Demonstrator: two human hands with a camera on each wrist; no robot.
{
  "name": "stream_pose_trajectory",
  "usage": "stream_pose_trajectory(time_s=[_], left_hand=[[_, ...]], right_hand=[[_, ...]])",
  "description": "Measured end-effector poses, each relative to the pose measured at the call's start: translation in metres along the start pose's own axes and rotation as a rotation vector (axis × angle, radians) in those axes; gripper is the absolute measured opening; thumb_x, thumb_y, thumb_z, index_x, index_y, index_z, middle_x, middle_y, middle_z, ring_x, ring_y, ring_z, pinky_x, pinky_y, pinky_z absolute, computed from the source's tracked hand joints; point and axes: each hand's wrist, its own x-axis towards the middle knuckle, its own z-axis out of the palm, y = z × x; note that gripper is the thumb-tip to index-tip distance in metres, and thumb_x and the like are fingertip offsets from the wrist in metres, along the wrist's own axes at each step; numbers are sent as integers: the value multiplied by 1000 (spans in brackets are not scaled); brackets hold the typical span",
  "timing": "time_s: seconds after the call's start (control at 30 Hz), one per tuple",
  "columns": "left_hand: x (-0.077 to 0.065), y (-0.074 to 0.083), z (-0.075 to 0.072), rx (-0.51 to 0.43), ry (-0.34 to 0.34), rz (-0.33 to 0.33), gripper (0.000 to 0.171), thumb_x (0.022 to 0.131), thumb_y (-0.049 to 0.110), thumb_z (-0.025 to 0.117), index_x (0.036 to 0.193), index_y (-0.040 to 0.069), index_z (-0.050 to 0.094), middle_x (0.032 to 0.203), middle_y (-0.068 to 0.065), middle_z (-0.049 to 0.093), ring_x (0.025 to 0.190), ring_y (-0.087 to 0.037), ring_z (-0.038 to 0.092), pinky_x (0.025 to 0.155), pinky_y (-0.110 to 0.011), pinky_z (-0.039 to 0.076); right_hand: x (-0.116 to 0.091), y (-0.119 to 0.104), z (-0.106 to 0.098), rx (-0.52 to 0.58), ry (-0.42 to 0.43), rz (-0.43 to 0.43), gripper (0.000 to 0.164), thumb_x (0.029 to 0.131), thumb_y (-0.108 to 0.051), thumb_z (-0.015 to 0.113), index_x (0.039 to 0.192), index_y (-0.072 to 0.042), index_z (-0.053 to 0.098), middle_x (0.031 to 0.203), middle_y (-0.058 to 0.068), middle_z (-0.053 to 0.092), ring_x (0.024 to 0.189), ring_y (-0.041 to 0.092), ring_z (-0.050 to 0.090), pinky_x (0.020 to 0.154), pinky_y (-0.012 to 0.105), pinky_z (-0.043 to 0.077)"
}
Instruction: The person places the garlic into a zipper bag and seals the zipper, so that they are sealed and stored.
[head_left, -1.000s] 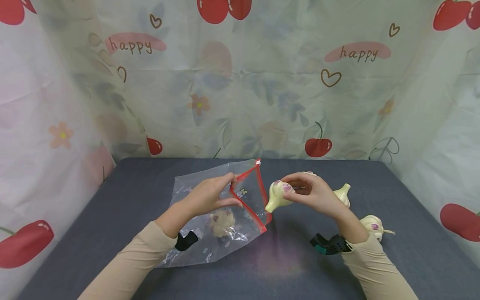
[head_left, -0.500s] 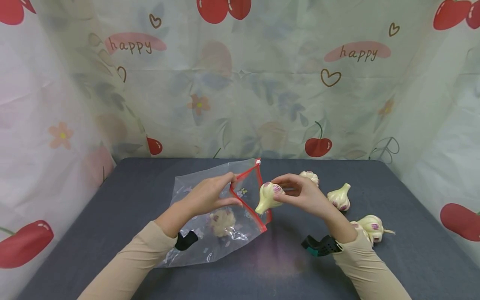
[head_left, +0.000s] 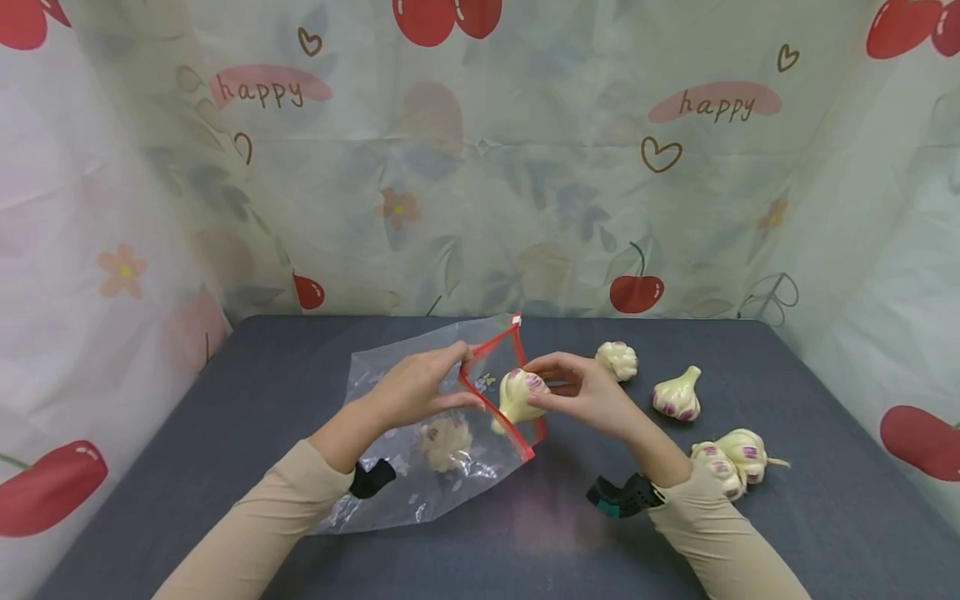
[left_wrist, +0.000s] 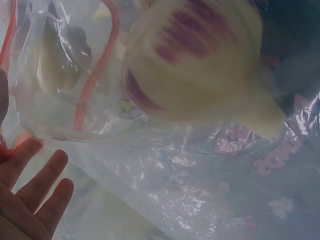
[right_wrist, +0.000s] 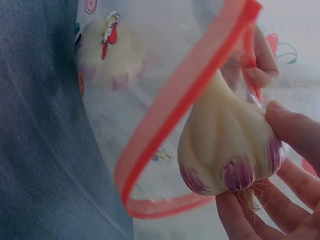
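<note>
My left hand [head_left: 420,387] grips the rim of a clear zip bag [head_left: 390,500] with a red zipper edge, holding its mouth apart toward the right. Inside the bag lies one garlic bulb [head_left: 446,442], seen through the plastic. Between thumb and fingers, my right hand [head_left: 592,396] pinches a second garlic bulb [right_wrist: 230,145] by its root end. Its stem points left and has entered the bag's mouth, behind the near red edge. In the left wrist view, the bag's film shows the bulb inside [left_wrist: 195,60] up close.
On the dark table [head_left: 585,558], right of the bag, lie several more garlic bulbs: one at the back [head_left: 617,360], one with its stem up [head_left: 678,394], and two touching [head_left: 742,457] near my right sleeve. A printed curtain [head_left: 480,192] closes off the back and sides.
My right hand has moved left with its garlic bulb, from beside the bag's mouth to partly within it. My left hand and the bag have hardly moved.
</note>
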Motion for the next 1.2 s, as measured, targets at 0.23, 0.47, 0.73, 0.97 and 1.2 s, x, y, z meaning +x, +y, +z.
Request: stream_pose_trajectory(time_s=[0.23,0.47,0.73,0.97,1.2], left_hand=[[1,0,0,-10,25,20,43,74,33,78,93,13,45,70,5,51,57,-6,38,54,-18,32],[2,0,0,-14,37,23,43,73,31,78,94,12,45,74,2,55,58,-7,38,55,-18,31],[3,0,-1,-5,38,27,43,74,31,78,94,12,45,75,1,56,60,-7,41,56,-19,34],[4,2,-5,-4,48,34,43,74,31,78,95,11,46,76,2,57,60,-7,41,56,-18,34],[6,3,-7,-20,53,36,44,73,28,79,95,11,45,76,0,57,61,-8,42,56,-18,34]], right_hand=[[2,2,9,11,2,38,35,81,-11,72,114,-5,61,113,14,64,100,10,64,84,31,53],[4,3,17,8,3,47,34,84,-14,69,116,-6,60,115,14,64,103,24,63,88,40,51],[5,3,24,14,9,70,34,85,-14,68,117,-6,60,115,15,63,104,27,63,85,29,51],[7,4,29,43,7,67,34,85,-10,67,117,0,58,115,19,62,104,29,63,78,25,54],[8,3,34,13,0,54,34,87,-6,64,118,2,57,120,21,60,108,34,61,84,33,53]])
